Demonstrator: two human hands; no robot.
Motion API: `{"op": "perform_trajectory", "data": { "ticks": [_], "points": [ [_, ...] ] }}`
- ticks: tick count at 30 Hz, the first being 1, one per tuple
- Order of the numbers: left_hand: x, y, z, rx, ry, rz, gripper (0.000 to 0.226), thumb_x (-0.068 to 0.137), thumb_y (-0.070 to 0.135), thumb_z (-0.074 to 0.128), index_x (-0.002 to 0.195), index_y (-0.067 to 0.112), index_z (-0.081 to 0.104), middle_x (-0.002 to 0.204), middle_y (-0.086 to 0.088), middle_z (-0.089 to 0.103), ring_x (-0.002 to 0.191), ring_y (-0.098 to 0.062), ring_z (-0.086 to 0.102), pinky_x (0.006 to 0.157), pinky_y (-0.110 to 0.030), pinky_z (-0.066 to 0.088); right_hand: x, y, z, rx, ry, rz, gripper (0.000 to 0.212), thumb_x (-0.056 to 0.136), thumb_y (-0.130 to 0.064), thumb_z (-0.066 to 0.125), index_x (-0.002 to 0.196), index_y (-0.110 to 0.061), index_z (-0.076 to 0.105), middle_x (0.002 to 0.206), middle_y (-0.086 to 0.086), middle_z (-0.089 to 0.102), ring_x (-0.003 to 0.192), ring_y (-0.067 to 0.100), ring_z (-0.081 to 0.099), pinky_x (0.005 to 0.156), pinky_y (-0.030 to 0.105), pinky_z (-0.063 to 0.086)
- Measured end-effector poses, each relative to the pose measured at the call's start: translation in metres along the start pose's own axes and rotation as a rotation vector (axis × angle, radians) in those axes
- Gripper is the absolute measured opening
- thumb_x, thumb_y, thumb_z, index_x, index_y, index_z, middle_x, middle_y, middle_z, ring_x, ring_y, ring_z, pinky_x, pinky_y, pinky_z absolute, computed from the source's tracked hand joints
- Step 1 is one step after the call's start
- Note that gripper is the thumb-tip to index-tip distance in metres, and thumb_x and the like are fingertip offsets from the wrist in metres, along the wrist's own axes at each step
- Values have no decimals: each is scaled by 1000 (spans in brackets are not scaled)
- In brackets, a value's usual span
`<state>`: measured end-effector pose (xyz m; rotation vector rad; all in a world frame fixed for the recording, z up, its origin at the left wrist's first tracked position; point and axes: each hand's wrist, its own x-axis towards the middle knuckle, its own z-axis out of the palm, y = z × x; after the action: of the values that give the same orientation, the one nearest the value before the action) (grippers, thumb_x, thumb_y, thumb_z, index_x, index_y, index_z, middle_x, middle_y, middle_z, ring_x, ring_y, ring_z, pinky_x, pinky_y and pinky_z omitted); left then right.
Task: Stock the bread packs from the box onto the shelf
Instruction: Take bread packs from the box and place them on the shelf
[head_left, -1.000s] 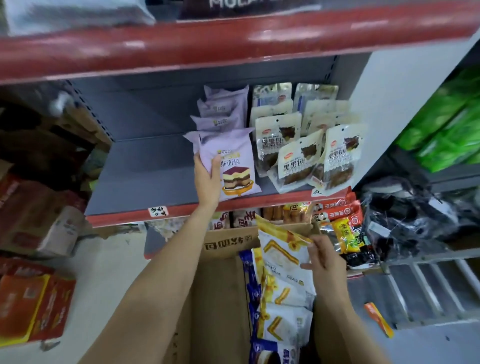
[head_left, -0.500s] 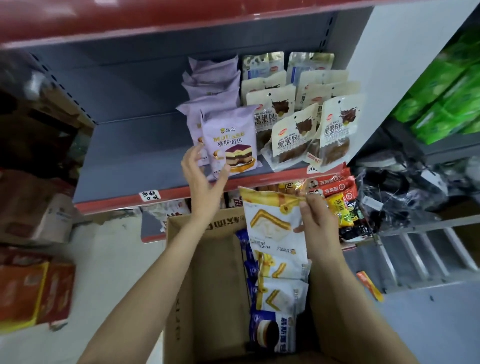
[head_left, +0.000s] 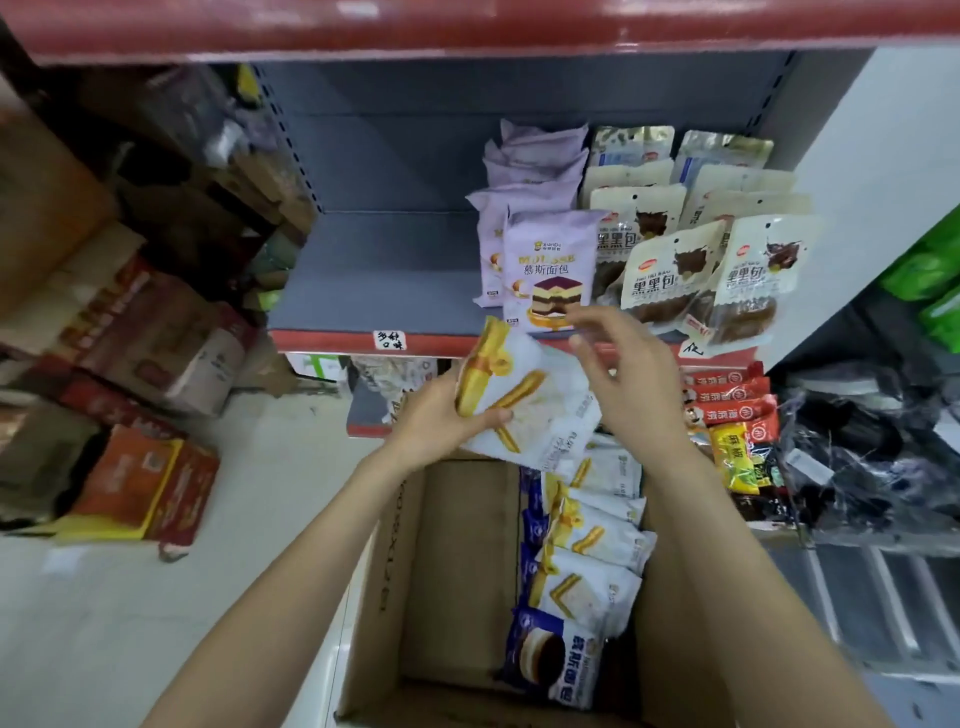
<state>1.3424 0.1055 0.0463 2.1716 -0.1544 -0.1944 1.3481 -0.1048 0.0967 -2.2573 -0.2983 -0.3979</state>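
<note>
My left hand (head_left: 447, 415) grips a white and yellow bread pack (head_left: 524, 400) above the open cardboard box (head_left: 462, 566), just below the shelf's red front edge. My right hand (head_left: 628, 369) hovers beside the pack's right side, fingers loosely spread, holding nothing. More white and yellow packs (head_left: 592, 535) and a blue pack (head_left: 556, 654) stand in a row along the box's right side. On the grey shelf (head_left: 374, 270), purple bread packs (head_left: 545, 265) stand in a row beside beige packs (head_left: 691, 265).
The shelf's left half is bare grey metal. A red upper shelf edge (head_left: 467, 31) overhangs. Cartons (head_left: 135, 338) are stacked on the floor at the left. Red and yellow snack packs (head_left: 727, 415) fill the lower shelf to the right, with dark bagged goods (head_left: 857, 441) beyond.
My left hand left the purple pack standing on the shelf and came down to take the white and yellow pack. My right hand released that pack and opened.
</note>
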Motion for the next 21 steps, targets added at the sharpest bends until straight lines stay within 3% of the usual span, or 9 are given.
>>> {"op": "perform_trajectory", "data": {
  "ticks": [3,4,7,10,13,16,17,20,21],
  "points": [
    [-23,-12,-2,-301,305,-134,52,79,27,75,124,22,49,118,12,61,112,-5,57,90,-16,46,-35,1,11,114,98,216,6,94,-21,55,95,-16,57,80,-7,63,72,12,60,70,20,49],
    [-30,-14,-4,-396,399,-174,56,79,25,75,127,22,45,120,13,60,113,-5,56,92,-18,45,-47,1,21,157,18,300,8,94,-24,54,95,-16,54,79,-6,64,69,13,61,71,18,51],
    [-47,-24,-8,-514,632,-254,68,77,27,78,131,20,37,123,11,57,114,-6,56,96,-31,47,-65,-11,58,418,-353,613,26,95,-37,48,112,-17,49,96,6,67,76,14,67,66,36,59],
    [-57,-25,-14,-601,777,-290,68,82,16,71,134,15,27,123,6,54,102,9,56,89,-19,48,-55,-37,87,722,-459,780,29,95,-37,50,119,-24,41,106,3,62,88,17,67,69,36,60],
    [-57,-30,-24,-671,827,-263,62,91,8,59,137,16,19,124,4,50,95,16,55,77,-7,46,-29,-52,116,806,-393,754,26,94,-32,53,116,-22,44,106,-2,60,91,17,65,71,32,58],
    [-44,-40,-47,-678,771,-237,60,93,9,57,139,14,19,133,-8,50,104,-5,57,72,-12,51,7,-58,144,871,-340,766,42,89,-29,63,124,-14,44,116,4,62,98,19,65,69,30,58],
    [-37,-46,-56,-642,734,-234,62,92,12,59,140,14,19,135,-9,50,108,-11,56,74,-16,53,21,-58,153,893,-321,768,48,87,-25,66,126,-14,41,117,4,62,98,19,66,67,30,58],
    [-12,-60,-90,-518,615,-181,75,88,32,65,146,18,20,143,1,45,127,-13,47,103,-31,43,70,-59,172,863,-242,693,57,83,-16,71,128,-11,37,116,3,60,92,15,65,59,27,57],
    [-1,-63,-103,-438,574,-174,71,89,33,64,145,18,24,141,3,47,126,-13,48,103,-31,42,87,-59,178,836,-219,663,56,82,-15,72,126,-9,38,115,3,60,92,14,64,57,25,56]
  ]
}}
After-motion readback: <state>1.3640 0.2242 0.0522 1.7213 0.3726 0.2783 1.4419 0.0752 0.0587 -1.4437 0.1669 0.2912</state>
